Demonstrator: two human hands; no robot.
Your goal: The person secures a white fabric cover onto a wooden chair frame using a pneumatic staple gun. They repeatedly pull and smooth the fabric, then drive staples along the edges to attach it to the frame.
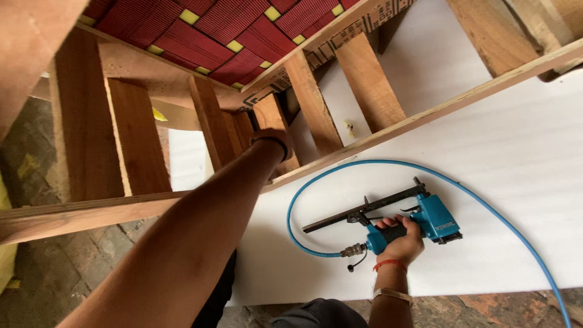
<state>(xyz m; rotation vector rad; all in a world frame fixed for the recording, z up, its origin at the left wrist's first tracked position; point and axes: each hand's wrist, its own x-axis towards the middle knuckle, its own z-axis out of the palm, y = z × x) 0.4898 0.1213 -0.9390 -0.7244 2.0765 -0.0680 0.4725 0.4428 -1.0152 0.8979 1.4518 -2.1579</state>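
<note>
My right hand (pixel 399 238) grips the black handle of a blue pneumatic staple gun (pixel 434 218) that lies on a white foam sheet (pixel 504 182). A blue air hose (pixel 486 203) loops from the gun's base and runs off to the lower right. My left arm reaches up under a wooden furniture frame (pixel 139 152). My left hand (pixel 272 135) is mostly hidden past the black wrist band, pressed against a wooden block (pixel 267 115) near the inner corner of the frame. Whether it holds anything cannot be seen.
Red webbing with yellow squares (pixel 231 30) is stretched across the frame above. Wooden slats (pixel 370 85) and a long rail (pixel 437 109) cross the view. Bare stone floor (pixel 54 273) lies at the left and bottom.
</note>
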